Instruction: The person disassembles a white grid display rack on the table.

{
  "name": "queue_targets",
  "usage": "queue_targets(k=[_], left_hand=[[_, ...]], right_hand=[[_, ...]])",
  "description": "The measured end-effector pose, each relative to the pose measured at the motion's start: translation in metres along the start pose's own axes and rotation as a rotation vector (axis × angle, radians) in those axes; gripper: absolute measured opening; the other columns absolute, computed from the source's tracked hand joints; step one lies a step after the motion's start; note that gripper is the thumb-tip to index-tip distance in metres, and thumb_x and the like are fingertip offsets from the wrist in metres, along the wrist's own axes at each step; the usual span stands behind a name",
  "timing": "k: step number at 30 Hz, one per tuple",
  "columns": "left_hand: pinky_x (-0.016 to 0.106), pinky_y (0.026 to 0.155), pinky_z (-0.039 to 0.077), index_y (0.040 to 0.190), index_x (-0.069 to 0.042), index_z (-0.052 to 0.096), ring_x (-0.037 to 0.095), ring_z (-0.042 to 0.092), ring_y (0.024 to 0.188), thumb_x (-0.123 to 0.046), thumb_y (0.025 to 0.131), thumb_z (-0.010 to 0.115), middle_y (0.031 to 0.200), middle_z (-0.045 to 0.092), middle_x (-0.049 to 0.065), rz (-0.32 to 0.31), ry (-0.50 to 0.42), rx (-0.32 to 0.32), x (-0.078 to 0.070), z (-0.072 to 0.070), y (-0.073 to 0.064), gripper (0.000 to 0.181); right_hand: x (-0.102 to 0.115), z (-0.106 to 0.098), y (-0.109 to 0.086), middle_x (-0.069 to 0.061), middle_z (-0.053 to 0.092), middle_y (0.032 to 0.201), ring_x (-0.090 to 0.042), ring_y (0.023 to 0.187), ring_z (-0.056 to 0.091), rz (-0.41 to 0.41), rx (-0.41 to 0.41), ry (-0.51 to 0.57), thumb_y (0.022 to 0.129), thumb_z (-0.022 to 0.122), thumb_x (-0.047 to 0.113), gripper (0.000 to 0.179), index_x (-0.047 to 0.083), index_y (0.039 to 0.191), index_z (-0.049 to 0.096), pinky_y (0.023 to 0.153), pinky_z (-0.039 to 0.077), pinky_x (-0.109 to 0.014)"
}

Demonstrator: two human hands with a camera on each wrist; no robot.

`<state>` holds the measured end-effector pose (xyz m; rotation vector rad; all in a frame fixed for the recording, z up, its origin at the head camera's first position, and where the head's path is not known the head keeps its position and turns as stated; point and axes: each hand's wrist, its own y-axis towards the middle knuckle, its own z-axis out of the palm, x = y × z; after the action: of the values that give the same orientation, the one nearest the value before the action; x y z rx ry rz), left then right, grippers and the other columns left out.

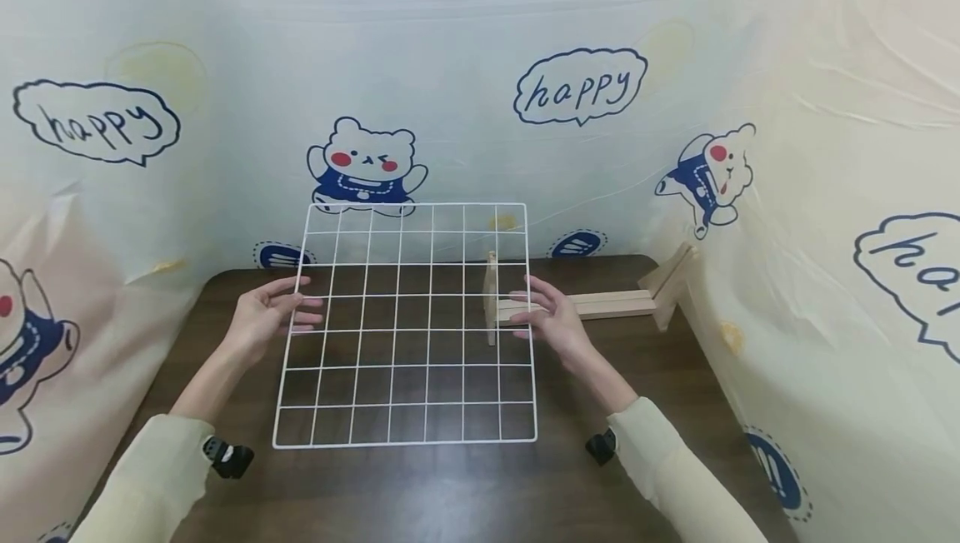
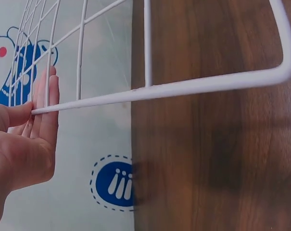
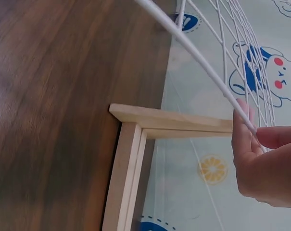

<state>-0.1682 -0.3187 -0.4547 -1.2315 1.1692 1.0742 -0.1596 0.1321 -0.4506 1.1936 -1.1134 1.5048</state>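
Observation:
A white wire grid panel (image 1: 408, 331) is held up, tilted, above the dark table in the head view. My left hand (image 1: 262, 318) grips its left edge, thumb on the near side and fingers behind the wires. On the opposite edge my right hand (image 1: 555, 322) pinches the frame the same way, with fingertips reaching behind it. In the left wrist view, the thumb and fingers of the left hand (image 2: 30, 130) close on the panel's outer rod (image 2: 183, 87). The right wrist view has the right hand (image 3: 270, 163) pinching the other side rod (image 3: 203, 62).
Behind the panel and to the right, a pale wooden stand (image 1: 611, 304) with upright end pieces lies on the brown wooden table (image 1: 450, 493). A printed cloth (image 1: 480, 68) with bears and the word "happy" hangs around the table's back and sides.

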Motion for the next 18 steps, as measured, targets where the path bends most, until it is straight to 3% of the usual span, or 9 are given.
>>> queue_targets(k=[8, 15, 18], left_hand=[[0.038, 0.074, 0.057, 0.143, 0.005, 0.037, 0.023, 0.072, 0.081, -0.008, 0.101, 0.049, 0.095, 0.074, 0.003, -0.012, 0.042, -0.029, 0.0, -0.013, -0.003, 0.045], [0.039, 0.075, 0.057, 0.147, 0.005, 0.032, 0.022, 0.072, 0.082, -0.012, 0.1, 0.053, 0.096, 0.074, 0.002, -0.021, 0.017, -0.029, 0.003, -0.031, -0.002, 0.054], [0.037, 0.074, 0.057, 0.147, 0.003, 0.033, 0.022, 0.072, 0.082, -0.012, 0.1, 0.053, 0.097, 0.073, 0.002, -0.019, 0.01, -0.032, 0.007, -0.038, -0.003, 0.053]], right_hand=[[-0.003, 0.014, 0.004, -0.027, 0.052, 0.132, -0.03, 0.089, 0.068, 0.01, -0.005, 0.038, 0.092, 0.042, -0.018, 0.059, 0.006, 0.146, 0.037, 0.08, 0.056, -0.045], [-0.011, 0.027, 0.009, -0.023, 0.057, 0.128, -0.038, 0.094, 0.066, 0.011, -0.035, 0.048, 0.092, 0.045, -0.017, 0.057, 0.008, 0.143, 0.041, 0.084, 0.051, -0.054], [-0.012, 0.033, 0.011, -0.024, 0.056, 0.129, -0.03, 0.088, 0.068, 0.011, -0.021, 0.044, 0.092, 0.046, -0.016, 0.057, 0.008, 0.144, 0.04, 0.08, 0.055, -0.048]])
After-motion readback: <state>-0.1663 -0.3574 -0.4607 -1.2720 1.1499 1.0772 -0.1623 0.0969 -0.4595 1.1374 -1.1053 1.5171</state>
